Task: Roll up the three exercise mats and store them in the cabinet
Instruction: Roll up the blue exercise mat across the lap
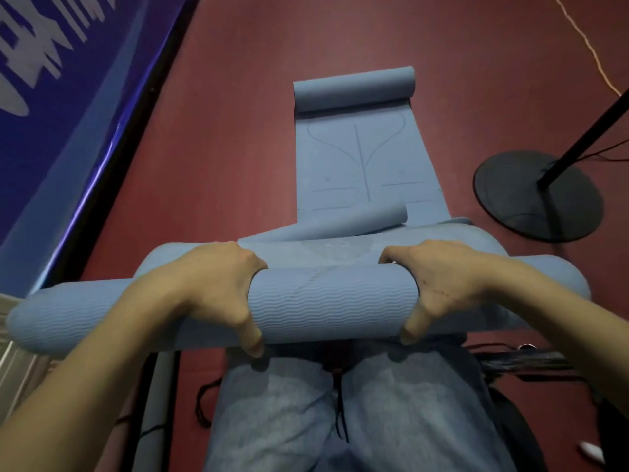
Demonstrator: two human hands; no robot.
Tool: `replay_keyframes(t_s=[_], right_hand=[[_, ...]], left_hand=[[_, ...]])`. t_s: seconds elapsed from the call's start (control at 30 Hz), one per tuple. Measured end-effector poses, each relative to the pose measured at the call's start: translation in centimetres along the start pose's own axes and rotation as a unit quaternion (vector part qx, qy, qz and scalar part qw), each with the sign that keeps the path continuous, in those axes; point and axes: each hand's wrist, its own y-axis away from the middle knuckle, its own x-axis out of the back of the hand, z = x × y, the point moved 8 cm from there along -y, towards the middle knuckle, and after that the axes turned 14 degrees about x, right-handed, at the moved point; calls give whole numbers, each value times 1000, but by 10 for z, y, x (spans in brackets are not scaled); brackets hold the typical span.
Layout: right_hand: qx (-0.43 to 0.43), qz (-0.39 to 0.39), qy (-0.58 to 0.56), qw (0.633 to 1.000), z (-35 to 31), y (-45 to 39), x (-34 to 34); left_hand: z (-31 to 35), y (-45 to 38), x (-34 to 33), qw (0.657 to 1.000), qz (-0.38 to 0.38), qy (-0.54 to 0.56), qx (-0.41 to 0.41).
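Note:
A thick roll of blue exercise mat (333, 301) lies crosswise in front of my legs, its ribbed underside outward. My left hand (211, 287) grips the roll left of centre, fingers over the top and thumb underneath. My right hand (442, 284) grips it right of centre in the same way. Beyond the roll, a second blue mat (360, 158) lies flat on the red floor, printed with alignment lines. Its far end (354, 88) is curled into a small roll, and its near end (357, 221) curls up too. No cabinet is in view.
A black lamp stand with a round base (537, 195) stands on the floor at the right, with cables beside it. A blue banner wall (51, 97) with a dark edge runs along the left. Dark bags and cords (527, 366) lie near my right leg.

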Motion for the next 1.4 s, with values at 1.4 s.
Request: replay_keyframes(t_s=[1.4], right_hand=[[-2,4,47,999,-1,-35,27]], left_hand=[[22,-17,18,971,229,-30,-58]])
